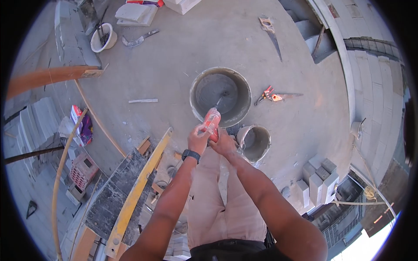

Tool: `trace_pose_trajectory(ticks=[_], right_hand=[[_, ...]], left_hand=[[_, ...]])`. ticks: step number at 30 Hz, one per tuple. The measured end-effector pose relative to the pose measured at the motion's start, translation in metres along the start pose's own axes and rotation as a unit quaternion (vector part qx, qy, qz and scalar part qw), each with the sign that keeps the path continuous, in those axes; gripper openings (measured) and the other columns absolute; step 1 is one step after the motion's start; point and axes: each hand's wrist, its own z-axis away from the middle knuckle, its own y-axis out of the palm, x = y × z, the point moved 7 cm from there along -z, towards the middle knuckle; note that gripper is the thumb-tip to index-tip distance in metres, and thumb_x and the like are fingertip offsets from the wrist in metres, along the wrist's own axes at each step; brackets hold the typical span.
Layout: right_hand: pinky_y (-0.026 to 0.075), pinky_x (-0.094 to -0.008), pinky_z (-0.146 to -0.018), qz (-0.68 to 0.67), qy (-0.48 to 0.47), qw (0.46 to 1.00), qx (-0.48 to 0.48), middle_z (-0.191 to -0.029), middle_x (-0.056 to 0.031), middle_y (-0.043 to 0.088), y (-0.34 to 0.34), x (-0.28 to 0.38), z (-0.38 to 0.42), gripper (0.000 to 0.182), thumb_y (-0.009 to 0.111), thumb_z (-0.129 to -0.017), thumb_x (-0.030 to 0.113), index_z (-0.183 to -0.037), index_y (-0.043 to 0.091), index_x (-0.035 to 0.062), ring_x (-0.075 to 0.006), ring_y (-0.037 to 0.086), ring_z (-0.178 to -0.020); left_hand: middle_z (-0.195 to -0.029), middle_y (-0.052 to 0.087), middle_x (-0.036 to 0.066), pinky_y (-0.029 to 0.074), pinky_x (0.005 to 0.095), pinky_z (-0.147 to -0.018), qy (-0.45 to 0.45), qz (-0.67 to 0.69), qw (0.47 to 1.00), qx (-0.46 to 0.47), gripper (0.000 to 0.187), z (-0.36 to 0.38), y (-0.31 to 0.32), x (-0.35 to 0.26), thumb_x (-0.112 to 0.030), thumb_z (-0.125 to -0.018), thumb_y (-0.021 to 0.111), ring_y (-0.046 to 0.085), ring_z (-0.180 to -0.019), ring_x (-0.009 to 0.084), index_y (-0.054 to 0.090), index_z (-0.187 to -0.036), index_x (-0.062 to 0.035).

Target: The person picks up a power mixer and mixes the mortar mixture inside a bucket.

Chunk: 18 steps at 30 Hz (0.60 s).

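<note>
Both of my hands grip a red power drill (pixel 212 119) in front of my legs. My left hand (pixel 198 139), with a dark watch on the wrist, wraps its left side. My right hand (pixel 225 142) closes around its rear end. From the drill's front, a mixing rod (pixel 219 101) reaches down into a large round bucket (pixel 244 89). Grey wet mortar (pixel 211 92) lies in this bucket, and the rod's lower end is hidden in it. Just right of my right hand stands a smaller mortar-stained bucket (pixel 264 142).
To the right lie red-handled pruners (pixel 264 95) and a hand saw (pixel 273 38). A yellow level (pixel 139 191) leans at lower left near a red crate (pixel 84 168). Pale blocks (pixel 320 185) are stacked at right; a white pail (pixel 111 40) stands upper left.
</note>
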Motion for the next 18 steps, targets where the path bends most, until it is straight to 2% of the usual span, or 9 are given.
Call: trace_pose_trajectory(ticks=[3,5,10,12,14,16,17,18], right_hand=[[0.045,-0.0458,-0.098,0.041,-0.012,0.999,0.004,-0.13,-0.0213,0.054,0.003,0.003,-0.009,0.077,0.069,-0.073,0.036,-0.137,0.042,0.0033,-0.0397,0.055,-0.117],[0.044,-0.0464,-0.099,0.06,0.011,0.997,0.045,-0.133,-0.0212,0.051,0.005,0.004,-0.01,0.082,0.07,-0.074,0.04,-0.14,0.039,0.0038,-0.0393,0.053,-0.121],[0.041,-0.0456,-0.103,0.037,-0.002,0.999,-0.011,-0.134,-0.0222,0.05,-0.006,-0.006,0.004,0.086,0.072,-0.075,0.05,-0.14,0.041,0.0029,-0.0381,0.052,-0.123],[0.041,-0.0447,-0.104,0.047,0.005,0.998,-0.037,-0.134,-0.023,0.05,-0.019,-0.012,0.019,0.087,0.072,-0.075,0.053,-0.139,0.043,0.0017,-0.0375,0.052,-0.123],[0.038,-0.0449,-0.106,-0.056,-0.008,0.991,-0.121,-0.136,-0.0268,0.045,-0.034,-0.028,0.038,0.09,0.071,-0.077,0.054,-0.139,0.041,-0.0039,-0.04,0.046,-0.128],[0.038,-0.0454,-0.107,-0.091,0.007,0.982,-0.166,-0.137,-0.0273,0.044,-0.044,-0.043,0.064,0.088,0.07,-0.079,0.053,-0.139,0.041,-0.0056,-0.04,0.045,-0.128],[0.037,-0.0459,-0.108,-0.111,0.018,0.973,-0.203,-0.138,-0.0278,0.043,-0.054,-0.053,0.076,0.087,0.068,-0.081,0.051,-0.139,0.04,-0.0073,-0.04,0.045,-0.129],[0.034,-0.0453,-0.111,-0.166,0.038,0.966,-0.197,-0.139,-0.0273,0.042,-0.059,-0.065,0.087,0.087,0.071,-0.081,0.047,-0.141,0.038,-0.0055,-0.0389,0.042,-0.131]], left_hand=[[-0.109,0.068,0.015,0.049,0.0326,-0.09,-0.004,-0.057,0.998,0.006,0.043,-0.009,-0.005,0.003,-0.026,-0.081,0.074,0.065,-0.103,0.0219,0.066,-0.114,0.0018],[-0.11,0.068,0.016,0.048,0.0339,-0.093,0.005,-0.064,0.998,0.019,0.044,-0.009,-0.008,0.002,-0.027,-0.081,0.074,0.064,-0.105,0.024,0.065,-0.114,0.0015],[-0.114,0.067,0.018,0.046,0.0371,-0.097,0.032,-0.089,0.994,0.048,0.047,0.0,-0.02,0.005,-0.029,-0.08,0.074,0.062,-0.111,0.0278,0.065,-0.115,0.0011],[-0.116,0.066,0.018,0.046,0.0383,-0.097,0.013,-0.123,0.99,0.069,0.049,0.005,-0.029,0.021,-0.034,-0.078,0.074,0.061,-0.112,0.0317,0.065,-0.114,-0.0016],[-0.118,0.065,0.018,0.045,0.0376,-0.099,0.004,-0.166,0.983,0.083,0.052,0.011,-0.042,0.035,-0.035,-0.079,0.075,0.06,-0.114,0.0298,0.064,-0.117,-0.0014],[-0.12,0.064,0.018,0.044,0.0369,-0.101,-0.002,-0.216,0.971,0.101,0.054,0.013,-0.066,0.05,-0.036,-0.079,0.075,0.06,-0.115,0.028,0.064,-0.119,-0.0011],[-0.124,0.063,0.019,0.041,0.0361,-0.105,-0.02,-0.232,0.964,0.132,0.057,0.011,-0.076,0.06,-0.037,-0.079,0.076,0.057,-0.12,0.027,0.063,-0.121,-0.0013],[-0.128,0.061,0.02,0.038,0.0353,-0.109,-0.039,-0.247,0.954,0.163,0.06,0.012,-0.086,0.063,-0.038,-0.078,0.077,0.054,-0.126,0.0259,0.061,-0.124,-0.0015]])
